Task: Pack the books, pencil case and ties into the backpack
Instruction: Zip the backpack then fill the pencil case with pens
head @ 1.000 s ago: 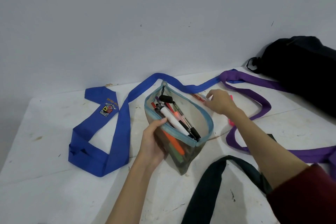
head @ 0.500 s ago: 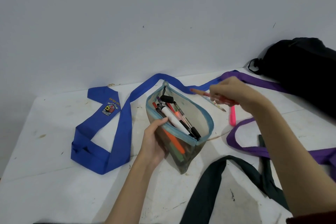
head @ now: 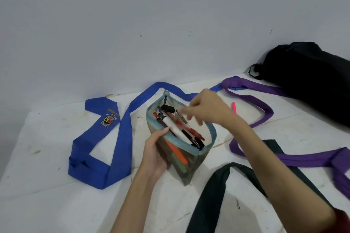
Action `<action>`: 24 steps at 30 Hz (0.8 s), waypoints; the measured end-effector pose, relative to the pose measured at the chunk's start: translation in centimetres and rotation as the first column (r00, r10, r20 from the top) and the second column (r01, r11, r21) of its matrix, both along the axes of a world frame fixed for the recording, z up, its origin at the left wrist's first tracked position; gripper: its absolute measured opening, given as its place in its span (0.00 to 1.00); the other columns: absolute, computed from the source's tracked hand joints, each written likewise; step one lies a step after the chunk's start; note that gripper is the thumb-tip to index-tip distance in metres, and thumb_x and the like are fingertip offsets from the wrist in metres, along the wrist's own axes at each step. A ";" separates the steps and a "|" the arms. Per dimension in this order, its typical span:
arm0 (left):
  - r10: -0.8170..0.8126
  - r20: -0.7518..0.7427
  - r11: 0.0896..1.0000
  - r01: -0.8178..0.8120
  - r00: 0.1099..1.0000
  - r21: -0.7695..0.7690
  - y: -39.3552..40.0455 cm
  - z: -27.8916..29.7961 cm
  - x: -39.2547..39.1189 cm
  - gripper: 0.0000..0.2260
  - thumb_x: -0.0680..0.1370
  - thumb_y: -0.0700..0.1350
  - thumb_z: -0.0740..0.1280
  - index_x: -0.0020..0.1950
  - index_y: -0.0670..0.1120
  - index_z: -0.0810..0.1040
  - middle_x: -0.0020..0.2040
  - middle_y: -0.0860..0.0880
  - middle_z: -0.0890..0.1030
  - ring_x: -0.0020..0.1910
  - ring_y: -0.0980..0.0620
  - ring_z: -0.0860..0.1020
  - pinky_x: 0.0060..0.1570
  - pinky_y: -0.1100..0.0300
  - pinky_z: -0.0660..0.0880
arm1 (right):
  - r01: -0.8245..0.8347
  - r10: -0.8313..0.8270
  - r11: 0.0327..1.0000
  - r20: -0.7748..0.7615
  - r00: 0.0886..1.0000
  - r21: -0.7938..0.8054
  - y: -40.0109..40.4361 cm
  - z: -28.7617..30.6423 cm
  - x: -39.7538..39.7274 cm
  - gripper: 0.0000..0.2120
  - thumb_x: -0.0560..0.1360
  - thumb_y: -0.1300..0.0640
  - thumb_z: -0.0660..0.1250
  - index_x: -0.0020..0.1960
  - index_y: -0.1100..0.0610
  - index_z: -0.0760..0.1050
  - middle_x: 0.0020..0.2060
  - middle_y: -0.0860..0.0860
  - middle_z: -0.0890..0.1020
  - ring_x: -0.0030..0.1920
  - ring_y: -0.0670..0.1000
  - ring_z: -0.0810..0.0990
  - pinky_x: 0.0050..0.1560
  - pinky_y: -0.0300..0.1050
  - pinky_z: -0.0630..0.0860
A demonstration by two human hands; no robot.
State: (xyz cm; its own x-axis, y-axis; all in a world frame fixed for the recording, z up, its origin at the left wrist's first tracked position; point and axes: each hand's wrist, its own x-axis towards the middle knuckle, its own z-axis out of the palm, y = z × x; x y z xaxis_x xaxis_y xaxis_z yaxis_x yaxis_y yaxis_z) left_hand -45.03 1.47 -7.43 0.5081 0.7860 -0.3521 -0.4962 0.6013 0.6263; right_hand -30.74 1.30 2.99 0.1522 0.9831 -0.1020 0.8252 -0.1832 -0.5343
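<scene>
A mesh pencil case (head: 191, 168) with a light-blue zip rim stands open at the table's middle, holding several pens and markers. My left hand (head: 155, 154) grips its left side. Over the opening hovers my right hand (head: 207, 111), fingers loose and blurred, holding nothing; a red pen (head: 190, 129) lies inside the case just below them. On the table to the right lies a pink highlighter (head: 234, 107). A blue tie (head: 123, 138) lies left, a purple tie (head: 262, 108) right, and a dark green tie (head: 212, 204) in front. The black backpack (head: 306, 73) sits far right. No books are in view.
The white table (head: 47, 159) meets a pale wall at the back. The blue and purple ties are knotted together behind the case. My right forearm crosses over the purple and dark green ties.
My right hand lifted a red pen and a pencil off the table, carried them left to the case and let go; the red pen now lies inside. The left hand stayed put.
</scene>
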 end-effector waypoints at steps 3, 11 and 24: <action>0.008 -0.003 1.000 -0.008 1.000 -0.008 0.1 -0.3 0.0 0.21 0.61 0.47 0.69 0.55 0.48 0.78 0.46 0.43 0.82 0.52 0.43 0.78 0.55 0.47 0.75 | 0.364 -0.363 0.904 -0.050 0.931 0.224 1.5 -1.4 4.7 0.13 0.74 0.54 0.65 0.39 0.64 0.79 0.25 0.51 0.75 0.28 0.48 0.72 0.33 0.40 0.68; -0.029 0.026 0.999 0.029 0.999 0.021 -0.1 -0.5 0.7 0.15 0.66 0.44 0.68 0.52 0.49 0.79 0.45 0.43 0.83 0.52 0.42 0.77 0.59 0.43 0.72 | 0.582 -0.530 0.807 0.305 0.791 -0.107 0.9 -8.1 12.3 0.06 0.76 0.58 0.62 0.50 0.61 0.69 0.36 0.52 0.71 0.37 0.52 0.72 0.34 0.43 0.67; -0.028 0.013 1.000 0.028 1.000 0.010 -0.2 -0.9 0.5 0.19 0.63 0.47 0.68 0.53 0.49 0.78 0.46 0.44 0.83 0.53 0.42 0.78 0.57 0.45 0.74 | 0.334 -0.324 0.941 0.131 0.937 -0.063 5.5 -8.7 10.4 0.11 0.77 0.50 0.64 0.49 0.59 0.71 0.38 0.52 0.72 0.33 0.45 0.68 0.32 0.37 0.62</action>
State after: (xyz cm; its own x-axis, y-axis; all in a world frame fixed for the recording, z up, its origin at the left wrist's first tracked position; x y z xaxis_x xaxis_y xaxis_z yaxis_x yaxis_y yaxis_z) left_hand -44.49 1.30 -8.32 0.5344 0.7750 -0.3374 -0.4880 0.6088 0.6255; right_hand -20.30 6.79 -5.72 0.4811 0.8649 -0.1433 0.7669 -0.4944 -0.4092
